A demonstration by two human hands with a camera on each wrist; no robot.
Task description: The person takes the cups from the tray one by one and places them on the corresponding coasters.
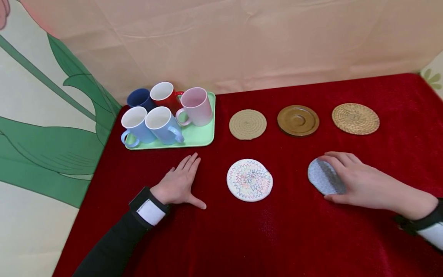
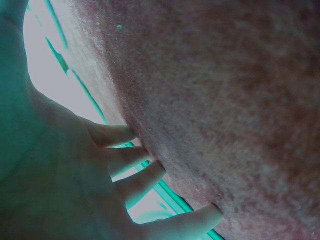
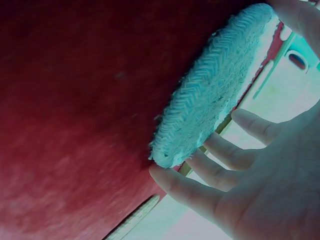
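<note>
My right hand (image 1: 360, 181) spans a round grey felt-like coaster (image 1: 322, 179) on the red cloth, thumb at its near edge and fingers over its far side. In the right wrist view the coaster (image 3: 210, 90) shows a braided rim, with the thumb at one end and fingertips at the other. My left hand (image 1: 178, 182) lies flat on the cloth with fingers spread, holding nothing, just in front of the green tray (image 1: 197, 138). Between the hands is a white coaster with zigzag stitching (image 1: 250, 180).
On the tray stand two light blue mugs (image 1: 138, 125), a pink mug (image 1: 199, 107), a red mug (image 1: 169, 100) and a dark blue mug (image 1: 142, 99). A beige coaster (image 1: 247, 124), a brown wooden coaster (image 1: 298, 120) and a woven straw coaster (image 1: 355, 119) form the back row.
</note>
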